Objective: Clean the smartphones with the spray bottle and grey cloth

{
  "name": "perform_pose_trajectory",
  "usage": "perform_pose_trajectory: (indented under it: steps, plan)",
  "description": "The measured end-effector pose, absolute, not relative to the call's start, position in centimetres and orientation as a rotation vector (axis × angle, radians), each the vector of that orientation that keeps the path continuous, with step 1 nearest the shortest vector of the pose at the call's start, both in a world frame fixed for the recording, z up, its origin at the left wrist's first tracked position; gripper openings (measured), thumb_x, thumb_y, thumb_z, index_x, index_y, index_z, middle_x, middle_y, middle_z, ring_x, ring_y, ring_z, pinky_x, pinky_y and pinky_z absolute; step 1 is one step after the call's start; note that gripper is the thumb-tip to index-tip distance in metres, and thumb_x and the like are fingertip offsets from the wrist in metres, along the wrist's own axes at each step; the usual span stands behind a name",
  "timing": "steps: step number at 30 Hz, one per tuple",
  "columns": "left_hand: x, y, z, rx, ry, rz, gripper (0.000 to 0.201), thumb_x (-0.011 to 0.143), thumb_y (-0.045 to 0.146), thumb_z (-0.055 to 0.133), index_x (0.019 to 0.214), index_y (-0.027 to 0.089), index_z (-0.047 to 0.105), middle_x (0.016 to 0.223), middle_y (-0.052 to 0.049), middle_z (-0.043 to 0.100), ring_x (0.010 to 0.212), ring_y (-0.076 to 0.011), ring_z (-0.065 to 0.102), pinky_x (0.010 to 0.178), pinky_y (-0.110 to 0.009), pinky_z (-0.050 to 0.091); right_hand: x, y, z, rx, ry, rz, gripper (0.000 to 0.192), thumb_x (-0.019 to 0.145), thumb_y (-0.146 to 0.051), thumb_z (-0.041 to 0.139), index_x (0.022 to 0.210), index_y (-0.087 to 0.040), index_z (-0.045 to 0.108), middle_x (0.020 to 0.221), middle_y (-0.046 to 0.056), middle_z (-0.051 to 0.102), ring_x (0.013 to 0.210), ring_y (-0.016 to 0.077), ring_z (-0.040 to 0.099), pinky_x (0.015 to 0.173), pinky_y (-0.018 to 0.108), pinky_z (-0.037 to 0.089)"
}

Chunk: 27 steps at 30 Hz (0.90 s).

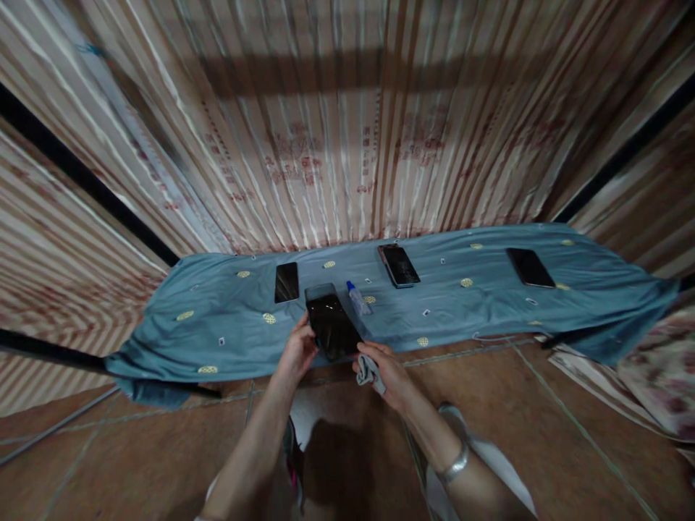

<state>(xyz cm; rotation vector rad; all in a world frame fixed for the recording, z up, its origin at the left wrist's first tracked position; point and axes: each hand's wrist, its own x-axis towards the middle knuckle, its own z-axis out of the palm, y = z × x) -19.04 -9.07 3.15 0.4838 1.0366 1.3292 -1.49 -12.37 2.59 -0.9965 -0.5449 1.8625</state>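
The left hand point(300, 350) and right hand point(388, 375) clamp a dark phone point(332, 325) from 2 sides, presumably for steadiness, the right also holding a grey cloth point(370, 372), a blue-capped bottle point(358, 299) and 3 other phones point(399, 265) lying beyond.

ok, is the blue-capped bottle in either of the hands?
No, the bottle lies on the blue cloth, beside the phone being held.
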Motion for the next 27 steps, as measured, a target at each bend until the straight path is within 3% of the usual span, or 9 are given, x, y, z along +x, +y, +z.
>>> perform_pose_trajectory:
  steps: [3,7,9,12,15,18,22,27]
  plan:
    - [-18.8,-9.2,3.9,0.381,0.924,1.364,0.054,0.055,0.006,0.051,0.105,0.022,0.065,0.077,0.003,0.071,0.063,-0.0135,0.064,0.056,-0.022,0.048,-1.4,-12.6,2.5,-1.032,-0.524,1.865,0.052,0.047,-0.046,0.088,0.074,-0.021,0.051,0.043,-0.007,0.056,0.038,0.0106,0.053,0.033,0.017,0.03]
    - [-18.6,-8.9,4.8,0.225,0.83,1.421,0.024,0.079,0.026,0.053,0.095,0.017,0.067,0.08,-0.005,0.073,0.082,-0.022,0.071,0.078,-0.034,0.055,-1.4,-12.9,2.9,-1.032,-0.524,1.881,0.05,0.048,-0.044,0.088,0.074,-0.02,0.052,0.042,-0.007,0.055,0.038,0.0105,0.052,0.033,0.017,0.027]
    - [-18.6,-8.8,5.0,0.171,0.863,1.433,0.032,0.088,0.041,0.048,0.093,0.016,0.068,0.08,-0.007,0.074,0.088,-0.0249,0.071,0.086,-0.038,0.054,-1.6,-13.2,3.0,-1.027,-0.534,1.894,0.05,0.049,-0.045,0.088,0.073,-0.02,0.053,0.042,-0.007,0.055,0.036,0.0097,0.05,0.033,0.017,0.027]
    - [-18.6,-9.0,4.9,0.104,0.96,1.436,0.045,0.093,0.051,0.042,0.09,0.016,0.07,0.074,-0.006,0.073,0.079,-0.0241,0.071,0.086,-0.038,0.055,-2.1,-13.8,3.2,-1.023,-0.582,1.944,0.051,0.049,-0.05,0.087,0.071,-0.02,0.053,0.042,-0.006,0.056,0.036,0.0087,0.048,0.034,0.017,0.029]
    - [-18.6,-9.3,5.0,0.104,0.982,1.406,0.057,0.091,0.062,0.038,0.091,0.015,0.071,0.075,-0.007,0.073,0.073,-0.0239,0.071,0.082,-0.038,0.057,-2.3,-14.3,3.3,-1.025,-0.616,1.977,0.051,0.049,-0.053,0.086,0.07,-0.019,0.054,0.043,-0.005,0.058,0.037,0.0092,0.05,0.036,0.018,0.033]
    - [-18.3,-9.6,5.5,0.165,0.854,1.389,0.075,0.085,0.074,0.033,0.105,0.012,0.07,0.09,-0.014,0.075,0.089,-0.0297,0.071,0.085,-0.045,0.057,-2.3,-14.5,3.2,-1.024,-0.616,1.968,0.05,0.049,-0.053,0.086,0.069,-0.019,0.056,0.043,-0.005,0.057,0.037,0.009,0.049,0.037,0.018,0.034]
    - [-18.0,-9.4,5.9,0.218,0.782,1.36,0.086,0.083,0.078,0.03,0.122,0.009,0.064,0.106,-0.021,0.073,0.102,-0.0351,0.068,0.087,-0.052,0.055,-2.0,-14.7,3.2,-1.052,-0.568,1.93,0.05,0.046,-0.051,0.088,0.071,-0.018,0.059,0.042,-0.005,0.056,0.038,0.0099,0.051,0.037,0.018,0.033]
    - [-17.8,-9.2,5.4,0.252,0.873,1.367,0.083,0.085,0.075,0.027,0.12,0.01,0.065,0.099,-0.018,0.075,0.097,-0.0323,0.07,0.083,-0.047,0.057,-1.6,-15.1,3.3,-1.086,-0.533,1.915,0.057,0.04,-0.054,0.09,0.071,-0.018,0.059,0.044,-0.006,0.057,0.038,0.0096,0.051,0.037,0.019,0.035]
